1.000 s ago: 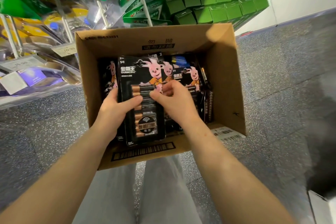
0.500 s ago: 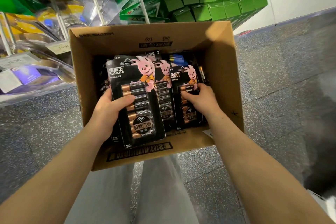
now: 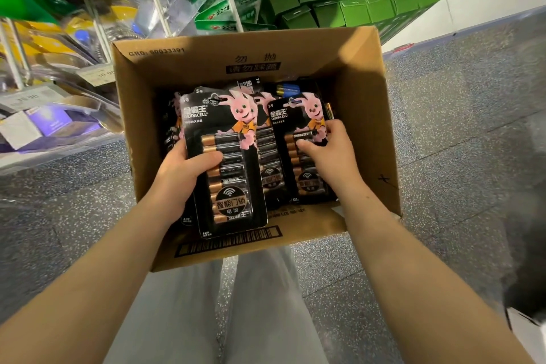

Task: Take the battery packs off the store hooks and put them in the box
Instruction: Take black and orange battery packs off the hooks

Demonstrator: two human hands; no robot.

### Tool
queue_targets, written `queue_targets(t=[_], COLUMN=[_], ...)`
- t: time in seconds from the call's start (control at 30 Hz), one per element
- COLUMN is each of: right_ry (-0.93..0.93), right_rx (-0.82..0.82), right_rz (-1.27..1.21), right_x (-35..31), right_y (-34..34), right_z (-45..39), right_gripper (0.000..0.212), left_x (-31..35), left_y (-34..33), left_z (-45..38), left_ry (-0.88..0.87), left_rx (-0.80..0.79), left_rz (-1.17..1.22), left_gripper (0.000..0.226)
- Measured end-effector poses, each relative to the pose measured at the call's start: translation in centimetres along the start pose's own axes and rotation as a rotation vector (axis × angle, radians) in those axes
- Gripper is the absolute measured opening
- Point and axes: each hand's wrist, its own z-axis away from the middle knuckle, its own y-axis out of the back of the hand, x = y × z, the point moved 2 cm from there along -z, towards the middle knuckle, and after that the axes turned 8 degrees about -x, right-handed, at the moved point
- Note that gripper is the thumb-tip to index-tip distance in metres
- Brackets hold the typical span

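Cardboard box (image 3: 366, 115) | 2 gripped battery packs (image 3: 227, 162) | 2 hands (image 3: 180, 174)

The large battery pack (image 3: 224, 162) read "金霸王 DURACELL", with "5号" at its top corner and a round badge saying "智能门锁 电池". The smaller pack (image 3: 295, 139) carried the same "金霸王 DURACELL" and "5号", and "DURACELL" again on a cell. The cardboard box (image 3: 369, 127) bore "GRQ: 60033391" and "勿抛" on its far inner wall, and a barcode on its near flap.
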Motion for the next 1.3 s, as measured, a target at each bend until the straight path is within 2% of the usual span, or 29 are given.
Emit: queue_targets(t=[0.17, 0.23, 0.37, 0.5, 0.63, 0.7, 0.77, 0.83, 0.93, 1.0, 1.13, 1.23, 1.3], right_ry=[0.112, 0.13, 0.126, 0.051, -0.018, -0.027, -0.071, -0.155, -0.24, -0.244, -0.213, -0.113, -0.099], right_rx=[0.146, 0.145, -0.087, -0.287, -0.322, -0.331, -0.329, -0.343, -0.384, -0.388, -0.291, -0.262, -0.142], right_rz=[-0.228, -0.354, -0.512, -0.47, -0.517, -0.567, -0.62, -0.697, -0.866, -0.914, -0.878, -0.77, -0.532], right_x=[-1.8, -2.8, -4.9, -5.5, -5.3, -5.5, -5.7, -5.8, -6.1, -5.9, -5.8, -5.4, -4.6], right_y=[1.6, 2.8, 3.1, -0.6, -4.2, -5.6, -7.0, -7.9, -8.3, -8.6, -8.7, -7.0, -5.7], right_z=[1.9, 2.7, 3.4, 3.0, 2.8, 3.0, 3.3, 3.6, 4.1, 4.2, 4.2, 3.3, 2.2], right_gripper=[0.027, 0.025, 0.02, 0.018, 0.023, 0.028, 0.029, 0.039, 0.053, 0.054, 0.063, 0.038, 0.028], left_x=[0.4, 0.4, 0.4, 0.4, 0.5, 0.4, 0.2, -0.1, -0.4, -0.6, -0.4, -0.1, -0.1], left_y=[0.1, 0.2, 0.0, -0.5, -0.9, -1.0, -1.1, -0.9, -0.4, -0.1, 0.0, 0.0, 0.3], left_z=[0.2, 0.3, 0.4, 0.6, 0.6, 0.6, 0.6, 0.7, 1.0, 1.1, 1.2, 1.4, 1.5], left_ry=[0.015, 0.025, 0.056, 0.061, 0.049, 0.042, 0.039, 0.049, 0.064, 0.066, 0.07, 0.038, 0.016], left_rx=[-0.003, -0.003, -0.014, -0.066, -0.117, -0.127, -0.109, -0.079, -0.028, -0.011, -0.004, 0.016, 0.039], left_rz=[0.033, 0.039, 0.1, 0.184, 0.207, 0.211, 0.185, 0.156, 0.203, 0.202, 0.171, 0.184, 0.175], left_gripper=[0.029, 0.029, 0.024, 0.023, 0.058, 0.063, 0.062, 0.06, 0.039, 0.032, 0.036, 0.052, 0.055])
